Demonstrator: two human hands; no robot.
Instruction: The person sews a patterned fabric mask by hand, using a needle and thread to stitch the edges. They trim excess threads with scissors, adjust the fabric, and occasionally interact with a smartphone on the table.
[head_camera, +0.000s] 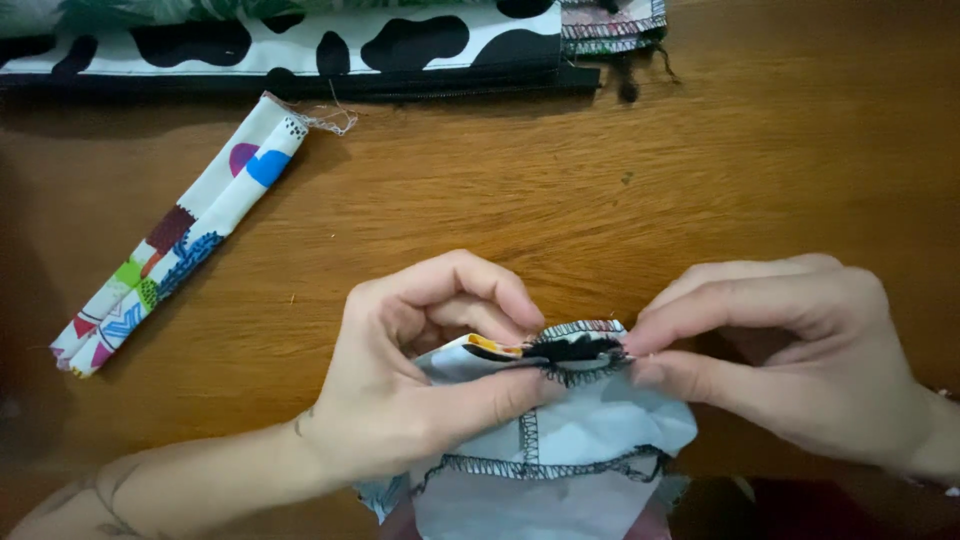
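No packages, labels, signs or screens showed in the head view. Only fabric pieces lay on the wooden surface.

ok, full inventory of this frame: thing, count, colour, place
table: 1, brown wood, fills the frame
cow-print fabric: 1, black and white, along the top edge
stitched fabric stack: 1, mixed colours with dark edge stitching, top right, on the cow-print fabric's end
folded fabric strip: 1, white with multicoloured patches, lying diagonally at left
fabric piece: 1, pale with black overlock stitching, bottom centre, pinched at its top edge by both hands
left hand: 1, pinching the piece's left top edge
right hand: 1, pinching its right top edge
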